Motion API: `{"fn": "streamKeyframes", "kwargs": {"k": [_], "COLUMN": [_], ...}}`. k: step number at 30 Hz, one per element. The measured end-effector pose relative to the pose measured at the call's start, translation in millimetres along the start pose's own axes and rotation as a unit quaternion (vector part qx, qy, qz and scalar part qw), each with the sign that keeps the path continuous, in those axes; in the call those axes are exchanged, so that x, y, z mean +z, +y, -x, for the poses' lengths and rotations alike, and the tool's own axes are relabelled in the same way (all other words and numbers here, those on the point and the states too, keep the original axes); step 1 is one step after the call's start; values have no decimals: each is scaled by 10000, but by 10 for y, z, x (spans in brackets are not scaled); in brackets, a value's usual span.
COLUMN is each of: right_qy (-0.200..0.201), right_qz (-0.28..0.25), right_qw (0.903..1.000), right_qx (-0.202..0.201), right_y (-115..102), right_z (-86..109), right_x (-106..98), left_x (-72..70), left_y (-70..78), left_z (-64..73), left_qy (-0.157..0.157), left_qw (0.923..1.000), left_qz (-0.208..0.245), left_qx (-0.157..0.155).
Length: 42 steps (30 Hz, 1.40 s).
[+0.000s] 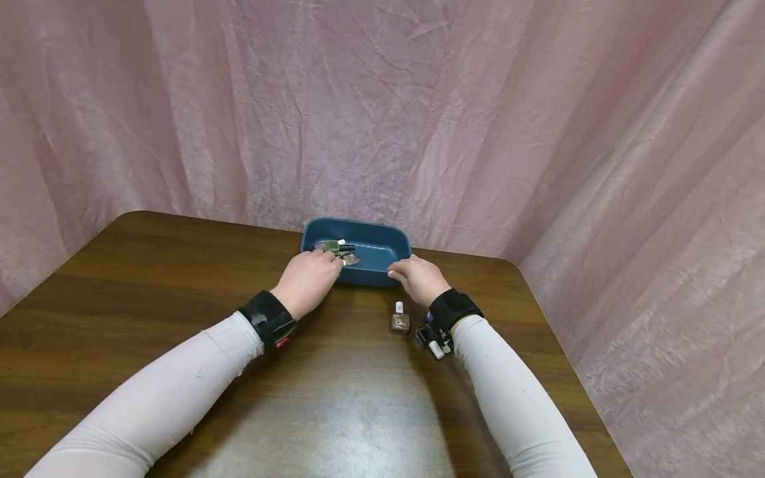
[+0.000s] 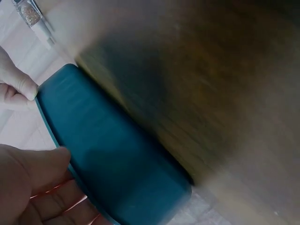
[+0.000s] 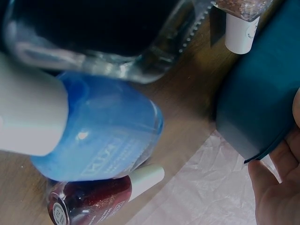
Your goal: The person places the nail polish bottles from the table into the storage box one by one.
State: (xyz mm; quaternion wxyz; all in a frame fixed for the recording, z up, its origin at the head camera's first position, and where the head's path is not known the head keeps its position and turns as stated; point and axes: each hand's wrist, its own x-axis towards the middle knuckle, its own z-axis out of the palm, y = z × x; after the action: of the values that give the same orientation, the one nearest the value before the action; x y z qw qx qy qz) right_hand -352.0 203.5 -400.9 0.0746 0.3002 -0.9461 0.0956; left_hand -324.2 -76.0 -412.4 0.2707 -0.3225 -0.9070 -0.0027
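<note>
A teal plastic bin [image 1: 364,277] stands near the back edge of the table, with several nail polish bottles in its left part, among them a green one [image 1: 331,246]. My left hand [image 1: 307,279] pinches the bin's near rim at the left; in the left wrist view the thumb [image 2: 51,161] lies on the outer wall and the fingers reach over the rim. At the right end, my right hand [image 1: 420,279] grips the rim between thumb and fingers. A glitter nail polish bottle [image 1: 400,322] with a white cap lies on the table just in front of the bin.
Beside and under the right wrist lie more bottles: a black one [image 1: 425,334], a blue one [image 3: 108,129] and a dark red one [image 3: 91,199]. A pink curtain [image 1: 335,113] hangs behind the brown wooden table [image 1: 179,279] and along its right side.
</note>
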Motion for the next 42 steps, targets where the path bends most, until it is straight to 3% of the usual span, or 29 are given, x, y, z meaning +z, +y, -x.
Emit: {"fn": "streamKeyframes", "kwargs": {"k": [12, 30, 42], "right_qy": [-33, -52, -63], "right_qz": [-18, -16, -119], "right_qw": [10000, 10000, 9998], "right_qx": [67, 68, 127], "right_y": [-23, -40, -34], "right_z": [27, 1, -19], "right_x": [-16, -32, -5], "left_x": [44, 30, 58], "left_y": [76, 63, 41], "left_z": [-55, -98, -90], "left_qy": [80, -53, -109], "left_qw": [9995, 9972, 9969], "left_qz": [-146, 108, 185], "left_qx": [-266, -732, -754]}}
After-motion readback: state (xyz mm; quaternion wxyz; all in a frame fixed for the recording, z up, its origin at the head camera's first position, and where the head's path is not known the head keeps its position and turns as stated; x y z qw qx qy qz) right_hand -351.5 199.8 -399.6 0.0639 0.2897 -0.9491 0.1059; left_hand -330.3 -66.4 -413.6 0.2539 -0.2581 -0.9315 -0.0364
